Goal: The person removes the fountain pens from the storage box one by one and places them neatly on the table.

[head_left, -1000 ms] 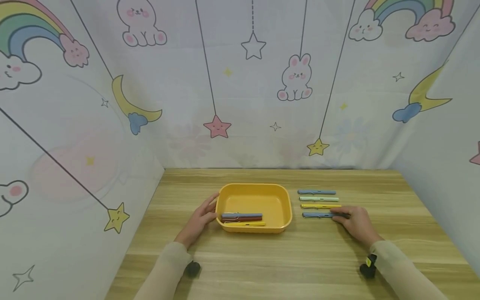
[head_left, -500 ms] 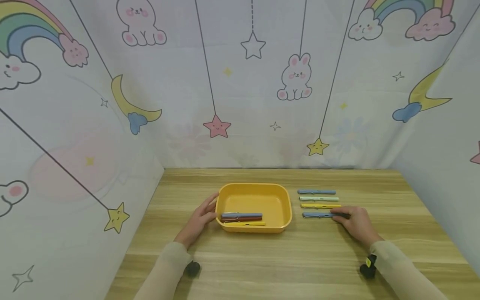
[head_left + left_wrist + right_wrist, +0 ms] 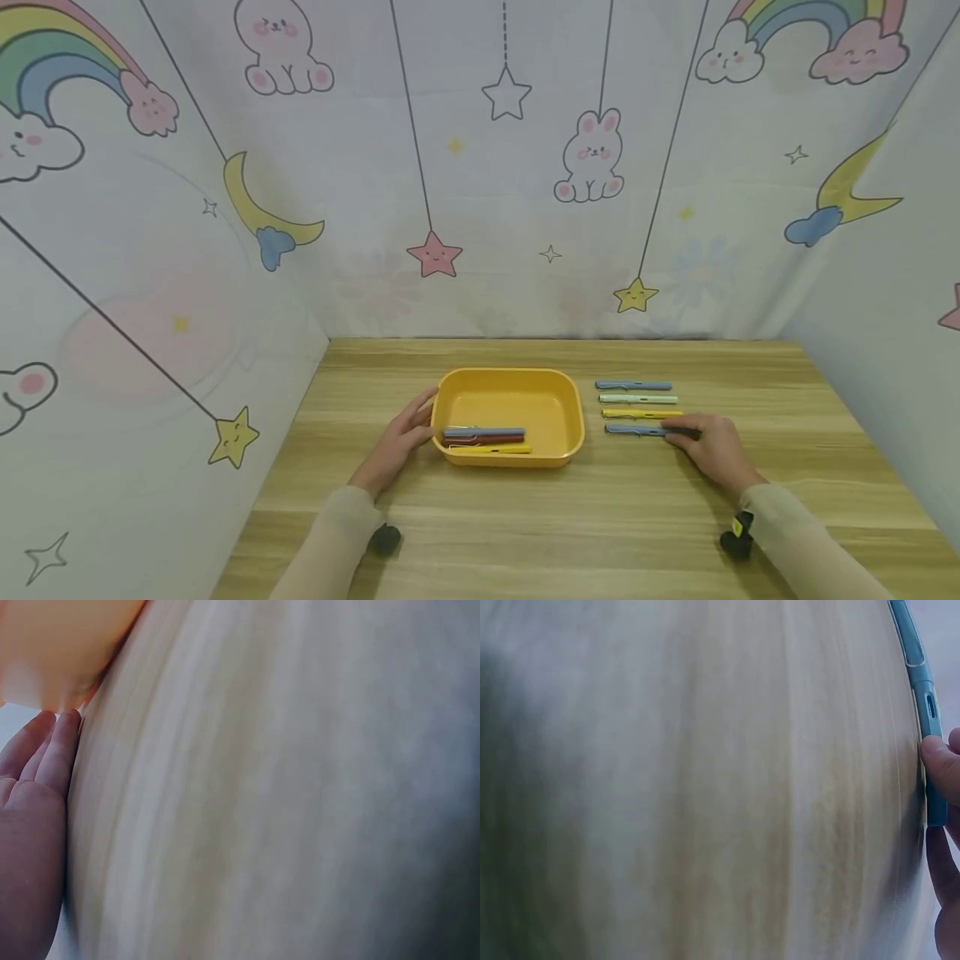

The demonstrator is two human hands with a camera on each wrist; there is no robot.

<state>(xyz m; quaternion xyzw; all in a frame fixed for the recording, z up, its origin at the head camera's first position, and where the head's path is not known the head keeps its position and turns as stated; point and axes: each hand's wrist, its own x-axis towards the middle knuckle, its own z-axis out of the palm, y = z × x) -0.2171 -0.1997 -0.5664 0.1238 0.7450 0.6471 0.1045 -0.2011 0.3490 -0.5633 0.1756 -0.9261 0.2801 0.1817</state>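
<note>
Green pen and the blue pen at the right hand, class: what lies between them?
The head view shows one yellow pen between the green pen and the blue pen pinched by the right hand.

Front blue pen [image 3: 634,430] shifted slightly, clip end nearer the yellow pen [image 3: 641,414] behind

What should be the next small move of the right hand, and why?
Probably it should lift the front blue pen slightly off the table: the right hand pinches its right end, the left hand touches the yellow tray, and other pens lie inside that tray.
</note>
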